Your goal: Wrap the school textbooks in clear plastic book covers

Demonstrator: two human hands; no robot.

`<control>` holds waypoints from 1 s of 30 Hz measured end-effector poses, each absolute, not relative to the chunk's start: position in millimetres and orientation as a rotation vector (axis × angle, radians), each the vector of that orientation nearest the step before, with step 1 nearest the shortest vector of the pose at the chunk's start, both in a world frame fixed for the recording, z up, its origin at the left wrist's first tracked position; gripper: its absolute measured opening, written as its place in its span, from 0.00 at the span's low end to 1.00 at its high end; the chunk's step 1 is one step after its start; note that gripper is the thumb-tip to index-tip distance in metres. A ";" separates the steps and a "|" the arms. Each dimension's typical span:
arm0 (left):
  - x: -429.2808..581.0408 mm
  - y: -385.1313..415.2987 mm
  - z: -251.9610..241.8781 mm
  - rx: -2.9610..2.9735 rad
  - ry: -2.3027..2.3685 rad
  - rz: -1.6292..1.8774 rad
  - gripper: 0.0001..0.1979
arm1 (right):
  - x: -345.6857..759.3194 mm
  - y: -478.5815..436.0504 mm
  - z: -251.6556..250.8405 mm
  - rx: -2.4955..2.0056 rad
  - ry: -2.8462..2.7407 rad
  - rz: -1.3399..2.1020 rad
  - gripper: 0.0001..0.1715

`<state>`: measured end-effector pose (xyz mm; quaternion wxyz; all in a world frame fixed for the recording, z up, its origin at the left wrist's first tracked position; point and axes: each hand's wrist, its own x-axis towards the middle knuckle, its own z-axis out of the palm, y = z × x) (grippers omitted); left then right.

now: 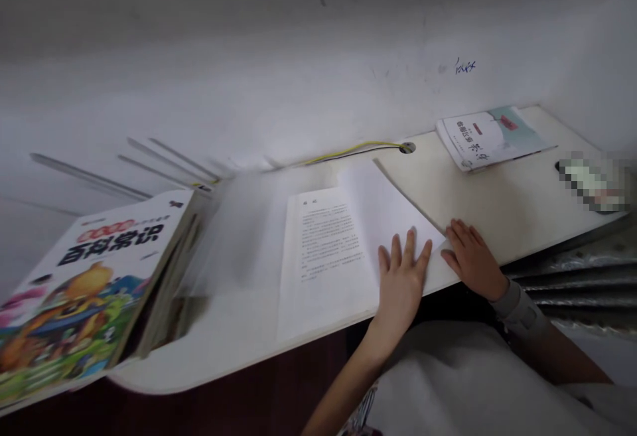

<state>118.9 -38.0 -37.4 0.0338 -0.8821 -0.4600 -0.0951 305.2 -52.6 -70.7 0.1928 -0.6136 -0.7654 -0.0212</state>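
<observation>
An open book (318,270) with printed text lies on the white desk. Its right-hand leaf (371,194) is blank and partly raised, tapering to a corner at the right. Across the lower part of that leaf, my left hand (404,280) rests flat with its fingers spread. My right hand (472,257), with a grey band (520,306) on the wrist, lies palm down by the leaf's corner, fingers stretched out. Whether its thumb touches the paper I cannot tell. Neither hand grips anything.
Left stands a stack of books topped by a colourful picture-covered book (94,277). A blurred, see-through sheet (233,233) is beside it. Back right lies a thin booklet (490,137); a pixelated phone-like object (592,184) is further right. A yellow cable (348,149) enters a desk hole (407,148).
</observation>
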 end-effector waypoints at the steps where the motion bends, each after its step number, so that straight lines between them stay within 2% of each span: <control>1: 117.9 -37.9 -38.7 -2.729 -1.400 -0.253 0.26 | 305.6 -52.2 -70.9 -1.723 -2.141 -0.053 0.29; 14: 115.3 -37.4 -39.0 -2.808 -1.364 -0.225 0.24 | 306.8 -49.6 -70.5 -1.720 -2.049 0.080 0.34; 30: 133.7 -29.7 -23.7 -2.854 -1.133 -0.121 0.20 | 309.2 -49.8 -66.2 -1.675 -1.903 0.137 0.32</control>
